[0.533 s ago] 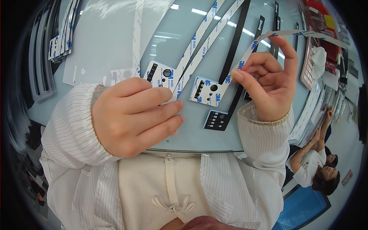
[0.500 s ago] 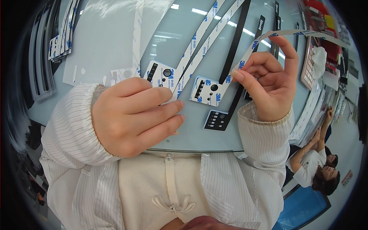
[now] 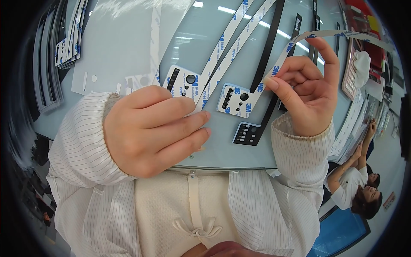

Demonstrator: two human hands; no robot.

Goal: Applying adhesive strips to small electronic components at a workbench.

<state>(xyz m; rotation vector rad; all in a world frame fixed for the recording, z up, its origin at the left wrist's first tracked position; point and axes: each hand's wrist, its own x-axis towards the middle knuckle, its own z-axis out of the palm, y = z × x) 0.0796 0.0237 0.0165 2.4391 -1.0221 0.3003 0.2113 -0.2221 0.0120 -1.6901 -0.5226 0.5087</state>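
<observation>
My right hand [image 3: 310, 92] pinches a long strip with white, blue-printed backing [image 3: 284, 53] between thumb and index finger. The strip arches up over my raised fingers and off to the right. At its near end is a squarish head [image 3: 234, 100] with holes and a row of dark slots. My left hand [image 3: 156, 130] is closed, fingers bent together and thumb hidden, over the near end of another white-backed strip [image 3: 227, 60]. What it grips beneath the fingers is hidden. Beside its knuckles lies a similar punched head [image 3: 180, 78].
A black strip with a small holed panel [image 3: 247, 133] lies between my hands near the table edge. A translucent sheet [image 3: 115, 47] covers the left part, with stacked strips [image 3: 70, 40] beyond. At right are a pink calculator [image 3: 349, 77] and people seated [image 3: 353, 190].
The view has shifted slightly, so the table things and my right hand appear a little farther right. Both hands keep nearly the same pose and hold.
</observation>
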